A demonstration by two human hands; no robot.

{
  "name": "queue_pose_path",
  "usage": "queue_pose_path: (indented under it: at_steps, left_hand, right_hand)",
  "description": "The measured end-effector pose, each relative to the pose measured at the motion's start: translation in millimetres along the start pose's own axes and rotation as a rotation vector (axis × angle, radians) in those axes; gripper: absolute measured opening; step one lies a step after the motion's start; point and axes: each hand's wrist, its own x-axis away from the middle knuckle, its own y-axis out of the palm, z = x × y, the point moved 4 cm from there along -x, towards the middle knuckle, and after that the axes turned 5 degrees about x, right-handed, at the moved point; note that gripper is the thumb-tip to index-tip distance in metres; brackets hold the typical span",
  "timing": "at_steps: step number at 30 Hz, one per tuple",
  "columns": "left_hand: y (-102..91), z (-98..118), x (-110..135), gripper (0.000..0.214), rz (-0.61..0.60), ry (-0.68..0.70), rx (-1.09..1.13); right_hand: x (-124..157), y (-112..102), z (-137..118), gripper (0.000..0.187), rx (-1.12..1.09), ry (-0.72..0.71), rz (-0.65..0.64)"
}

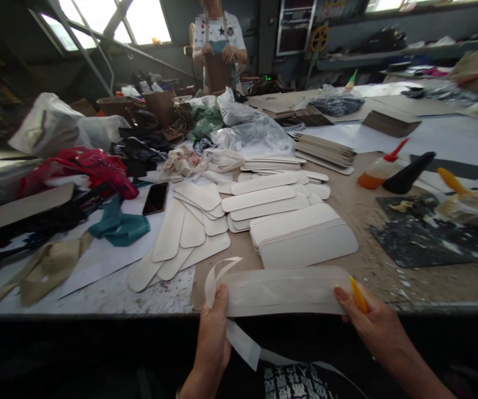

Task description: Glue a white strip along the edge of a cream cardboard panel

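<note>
At the table's near edge I hold a long white rounded piece (284, 291) flat between both hands. My left hand (214, 338) is closed on its left end, thumb on top, where a loose white strip (242, 343) curls up and hangs down. My right hand (374, 321) grips the right end and also holds a yellow stick-like tool (359, 295) against it. Just beyond lies a stack of similar white pieces (305, 241).
More white cut pieces (189, 233) fan out to the left, by a black phone (155, 198). An orange glue bottle (380, 172), a black shape (409, 173) and a glue-stained dark mat (433, 235) sit right. Bags and fabric scraps (97, 166) crowd the left. Another person (219, 47) stands far back.
</note>
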Motion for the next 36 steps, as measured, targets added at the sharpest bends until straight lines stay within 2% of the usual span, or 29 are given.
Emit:
queue_pose_path:
  at_steps: [5, 8, 15, 21, 27, 32, 36]
  left_hand:
    - [-5.5, 0.5, -0.4, 0.020, 0.102, -0.053, -0.058]
    - [-6.8, 1.2, -1.0, 0.024, 0.084, -0.086, -0.102]
    - [-11.8, 0.3, -4.6, 0.039, 0.047, -0.057, -0.176]
    - [-12.6, -1.5, -5.7, 0.042, 0.051, -0.051, -0.249]
    - [-4.2, 2.2, 1.1, 0.038, 0.067, 0.034, -0.274]
    - [-3.1, 1.4, -0.7, 0.037, 0.041, 0.019, -0.248]
    - [-2.5, 0.3, -2.6, 0.040, 0.018, -0.018, -0.179]
  right_hand:
    - [0.3, 0.3, -7.5, 0.042, -0.092, -0.042, -0.020]
    - [-0.2, -0.9, -10.8, 0.041, -0.186, -0.023, -0.029]
    - [-0.7, -3.7, -12.4, 0.041, -0.382, -0.016, -0.100]
    - [-2.5, -4.7, -9.9, 0.044, -0.388, 0.013, -0.105]
    - [-4.3, -5.1, -10.2, 0.042, -0.375, 0.013, -0.120]
    - [-7.5, -5.7, -11.3, 0.045, -0.410, 0.030, -0.117]
    - [-10.1, -5.0, -4.2, 0.046, -0.465, 0.117, -0.137]
